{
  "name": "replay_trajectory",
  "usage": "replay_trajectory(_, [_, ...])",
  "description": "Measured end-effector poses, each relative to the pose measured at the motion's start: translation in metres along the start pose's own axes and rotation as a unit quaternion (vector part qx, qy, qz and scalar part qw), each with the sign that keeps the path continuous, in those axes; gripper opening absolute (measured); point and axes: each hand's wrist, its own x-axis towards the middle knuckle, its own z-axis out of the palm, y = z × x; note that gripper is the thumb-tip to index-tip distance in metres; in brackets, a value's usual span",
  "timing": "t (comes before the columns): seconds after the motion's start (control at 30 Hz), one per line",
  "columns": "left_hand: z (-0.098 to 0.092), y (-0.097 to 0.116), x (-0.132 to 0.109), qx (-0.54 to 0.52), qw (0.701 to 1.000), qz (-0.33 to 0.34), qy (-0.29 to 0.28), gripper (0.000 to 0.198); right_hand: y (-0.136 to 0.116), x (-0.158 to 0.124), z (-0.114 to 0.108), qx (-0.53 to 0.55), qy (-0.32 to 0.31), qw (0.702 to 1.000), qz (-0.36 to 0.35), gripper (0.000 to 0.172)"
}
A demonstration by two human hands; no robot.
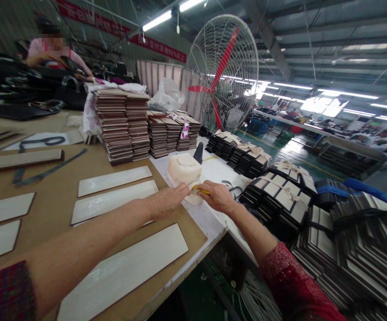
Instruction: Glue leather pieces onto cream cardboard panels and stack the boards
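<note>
My right hand (217, 197) is closed on a thin yellow tool (202, 190); its exact kind is too small to tell. Beside it, my left hand (167, 201) has its thumb and fingers pressed together close to the tool's tip, and what they hold is hidden. Both hands are at the front of an off-white plastic container (184, 167), from which a dark handle-like piece (198, 152) sticks up. Under my left forearm, pale shiny rectangular panels with dark edges, such as this panel (139, 263), lie flat on the brown board (193, 236).
Tall stacks of panels (114, 127) stand behind the container. To the right are tied bundles of dark-edged pieces (280, 187). A large fan (225, 71) with red blades rises behind. A dark strap (56, 167) lies left. Another person (56, 55) is at the far left.
</note>
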Motion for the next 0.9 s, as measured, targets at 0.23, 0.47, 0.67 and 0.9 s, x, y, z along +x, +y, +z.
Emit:
replay_trajectory(0.23, [0.002, 0.0, 0.002, 0.011, 1.0, 0.002, -0.001, 0.069, 0.023, 0.009, -0.008, 0.133, -0.009, 0.99, 0.038, 0.039])
replay_trajectory(0.47, [0.004, 0.001, 0.002, 0.028, 1.0, 0.005, 0.0, 0.064, 0.002, 0.033, -0.052, 0.085, -0.069, 0.991, 0.083, 0.027])
replay_trajectory(0.67, [0.006, 0.003, 0.002, 0.04, 0.999, 0.004, 0.009, 0.06, -0.04, 0.056, -0.05, -0.006, -0.066, 0.992, 0.104, 0.012])
replay_trajectory(0.9, [0.006, 0.003, 0.001, 0.034, 0.999, 0.005, 0.013, 0.056, -0.009, 0.064, -0.037, 0.133, -0.061, 0.969, 0.201, 0.024])
